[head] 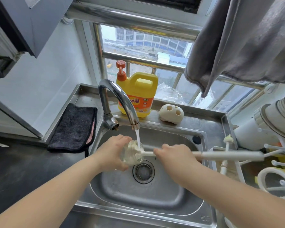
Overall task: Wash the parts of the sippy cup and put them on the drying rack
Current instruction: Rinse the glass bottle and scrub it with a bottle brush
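- Clear cup body is held over the sink, just above the drain, under the faucet. It lies on its side, long axis approx 9-to-3 o'clock, mouth facing 3 o'clock.
- Water stream drops from the spout onto the cup's upper side, near the mouth.
- Left hand sits at the cup's 9 o'clock side, fingers curled over the top and thumb under it, wrapping the closed end; cup sticks out of the hand toward 3 o'clock.
- White bottle brush lies nearly level, long axis also 9-to-3, head end pushed into the cup mouth, handle end running out to 3 o'clock over the sink rim. Head is blurred inside the clear wall.
- Right hand clamps the brush shaft w/ curled fingers, at 3 o'clock of the cup, near but not touching it; the thick handle part extends past the hand.
- White drying rack w/ pegs stands at 3 o'clock of the sink, on the steel desk; a white-and-yellow ring-shaped part sits at its 5 o'clock side.
- At 12 o'clock behind the faucet: yellow detergent jug, orange pump; cream holder w/ holes beside it.
- Black cloth lies at 9 o'clock of the sink; grey towel hangs at 1 o'clock.
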